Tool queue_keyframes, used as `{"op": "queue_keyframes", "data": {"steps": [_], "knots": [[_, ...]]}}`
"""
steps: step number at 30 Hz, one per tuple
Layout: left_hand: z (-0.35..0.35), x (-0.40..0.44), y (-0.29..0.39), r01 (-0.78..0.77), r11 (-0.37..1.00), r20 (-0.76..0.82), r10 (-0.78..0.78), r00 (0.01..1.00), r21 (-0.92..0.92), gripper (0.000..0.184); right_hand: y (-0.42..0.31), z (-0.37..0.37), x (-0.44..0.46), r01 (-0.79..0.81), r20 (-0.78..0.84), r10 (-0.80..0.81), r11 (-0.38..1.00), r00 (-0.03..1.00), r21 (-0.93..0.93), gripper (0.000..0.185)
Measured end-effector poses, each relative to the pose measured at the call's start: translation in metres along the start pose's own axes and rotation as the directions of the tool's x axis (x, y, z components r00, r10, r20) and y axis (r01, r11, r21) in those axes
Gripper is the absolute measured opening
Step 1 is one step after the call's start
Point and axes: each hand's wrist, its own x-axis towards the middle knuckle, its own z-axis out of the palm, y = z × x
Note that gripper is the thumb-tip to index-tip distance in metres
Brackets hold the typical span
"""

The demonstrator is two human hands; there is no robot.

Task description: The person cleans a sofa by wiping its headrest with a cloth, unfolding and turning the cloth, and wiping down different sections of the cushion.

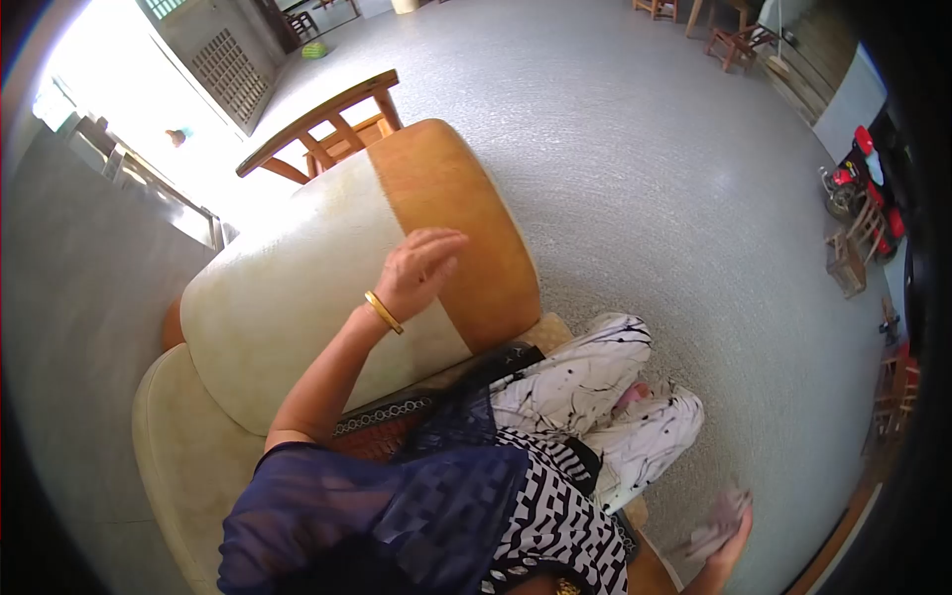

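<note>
My left hand point(421, 270), with a gold bangle point(384, 311) at the wrist, is raised over the sofa's padded armrest point(297, 258), which is cream with an orange-tan band. Its fingers are loosely bent, apart from the thumb, and nothing shows in them. Low at the right, my right hand point(734, 553) is partly cut off by the frame edge. It grips a greyish-pink cloth point(716, 524), blurred by motion. My legs in white trousers with black streaks point(585, 377) are bent on the seat.
A wooden chair point(327, 129) stands beyond the armrest, near a bright doorway point(129, 89). Small wooden stools point(734, 48) sit at the far right. A red machine point(848, 183) and a wooden stool point(846, 263) stand along the right wall. Grey floor point(615, 169) stretches between.
</note>
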Motion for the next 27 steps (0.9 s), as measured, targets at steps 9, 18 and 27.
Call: {"op": "queue_keyframes", "data": {"steps": [9,18,27], "knots": [[-0.090,0.051,-0.086,0.129,0.945,-0.294,-0.036,0.955,0.302,0.027,-0.004,0.227,0.283,0.119,0.144,-0.070,0.925,0.987,-0.362,0.046],[-0.115,0.054,-0.149,0.345,0.852,-0.408,-0.498,0.765,-0.393,0.027,-0.020,0.392,0.321,0.952,0.902,-0.317,0.012,0.293,-0.305,0.050],[-0.135,0.045,-0.151,0.173,0.783,-0.590,-0.576,0.566,-0.598,0.023,-0.024,0.442,0.361,0.913,0.812,-0.422,0.121,0.403,-0.390,0.047]]}}
